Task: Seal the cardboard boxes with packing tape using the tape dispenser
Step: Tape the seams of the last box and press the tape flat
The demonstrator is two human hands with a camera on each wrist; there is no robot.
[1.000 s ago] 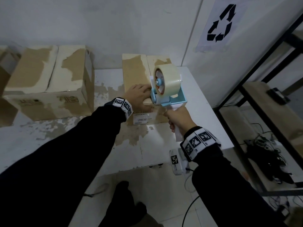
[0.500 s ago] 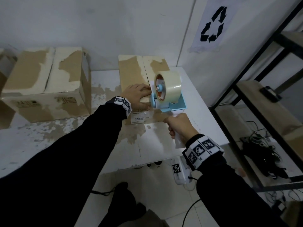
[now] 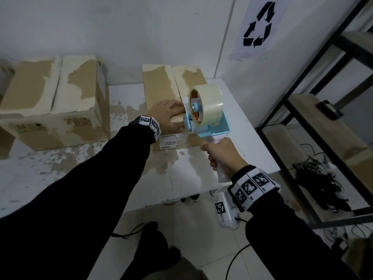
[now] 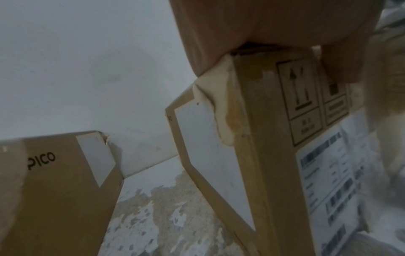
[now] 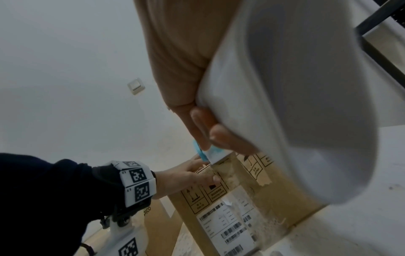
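Note:
A small cardboard box stands on the white table, its two top flaps closed along a middle seam. My left hand lies flat on the near end of its top, fingers straight, holding it down; the same hand shows in the right wrist view. My right hand grips the white handle of a light-blue tape dispenser with a roll of clear tape. The dispenser's front sits at the box's near top edge, by the seam. The box's front face carries a shipping label.
A larger cardboard box stands to the left on the table, marked PICO. A black metal shelf rack stands to the right with cables on the floor. The wall is close behind the boxes. A recycling sign hangs above.
The dispenser has shifted slightly toward me and the box's near edge. My left hand has stayed flat on the box top.

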